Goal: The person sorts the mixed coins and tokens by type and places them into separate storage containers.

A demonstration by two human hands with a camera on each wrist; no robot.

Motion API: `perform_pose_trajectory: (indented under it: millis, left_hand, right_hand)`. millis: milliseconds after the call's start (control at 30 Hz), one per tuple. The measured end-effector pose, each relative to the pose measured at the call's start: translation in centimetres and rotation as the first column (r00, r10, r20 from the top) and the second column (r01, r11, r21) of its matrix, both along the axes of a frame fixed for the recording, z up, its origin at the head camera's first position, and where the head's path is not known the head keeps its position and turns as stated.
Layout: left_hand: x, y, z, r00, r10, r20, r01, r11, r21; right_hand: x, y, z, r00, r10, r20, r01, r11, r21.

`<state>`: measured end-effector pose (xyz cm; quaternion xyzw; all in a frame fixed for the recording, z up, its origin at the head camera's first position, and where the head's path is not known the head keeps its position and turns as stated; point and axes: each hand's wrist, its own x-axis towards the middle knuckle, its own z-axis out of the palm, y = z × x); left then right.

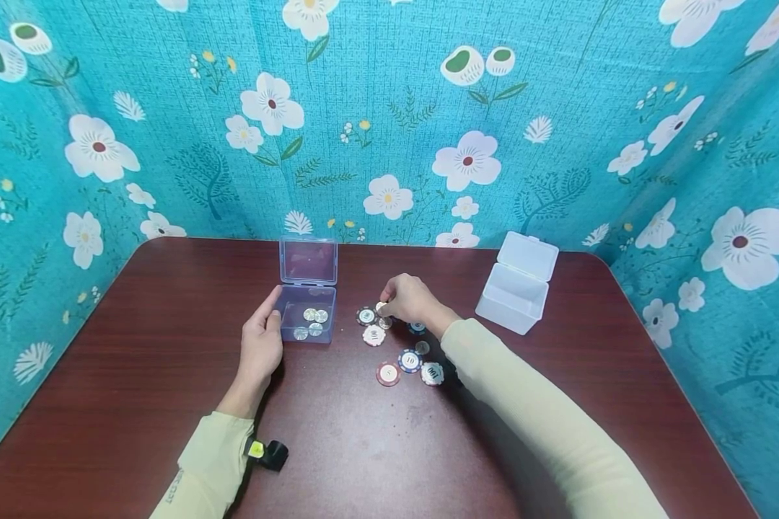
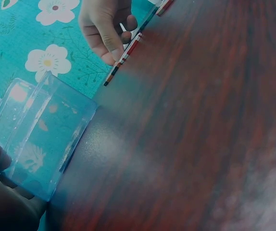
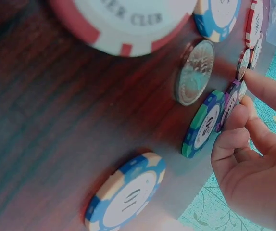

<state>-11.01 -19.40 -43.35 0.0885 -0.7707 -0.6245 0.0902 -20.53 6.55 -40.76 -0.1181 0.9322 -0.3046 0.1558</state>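
Note:
My left hand (image 1: 262,346) holds the near left side of a clear bluish plastic box (image 1: 307,336), thumb and fingers at its wall. The box stands on the table, lid raised, with several silver coins (image 1: 315,329) inside. To its right, my right hand (image 1: 410,299) reaches among poker chips and pinches a coin (image 1: 381,308) between its fingertips. Another coin (image 3: 195,72) lies flat among the chips. Around it are a red chip (image 1: 388,373), a blue chip (image 1: 410,360), a white chip (image 1: 373,335) and a dark chip (image 1: 366,316). My right hand partly hides the farther chips.
A white translucent box (image 1: 511,299) with its lid up stands at the back right of the dark red table (image 1: 350,447). Behind the table and along its sides hangs a turquoise flowered curtain (image 1: 376,144). My left wrist wears a strap with a black device (image 1: 274,455).

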Motion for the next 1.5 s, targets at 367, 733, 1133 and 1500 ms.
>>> perform_pose_trajectory:
  millis: [367,733,1133,1500]
  left_hand:
    - [0.0,0.0,0.1,1.0,0.005,-0.005,-0.005,1.0,0.006]
    - [0.3,0.3,1.1,1.0,-0.011,0.003,0.011,1.0,0.017]
    - [-0.1,-0.1,0.0,1.0,-0.001,-0.006,0.001,1.0,0.01]
    - [-0.1,-0.2,0.0,1.0,-0.01,-0.005,0.01,1.0,0.014]
  right_hand:
    - [0.3,0.0,-0.2,1.0,-0.01,-0.014,0.01,1.0,-0.026]
    - [0.7,0.3,-0.2,0.999,-0.014,-0.039,0.011,0.998,-0.064]
    - [1.0,0.4,-0.4,0.997,0.016,-0.072,-0.024,0.993,-0.115]
    - [1.2,0.5,-0.5,0.998,0.02,-0.059,-0.029,0.988,-0.153]
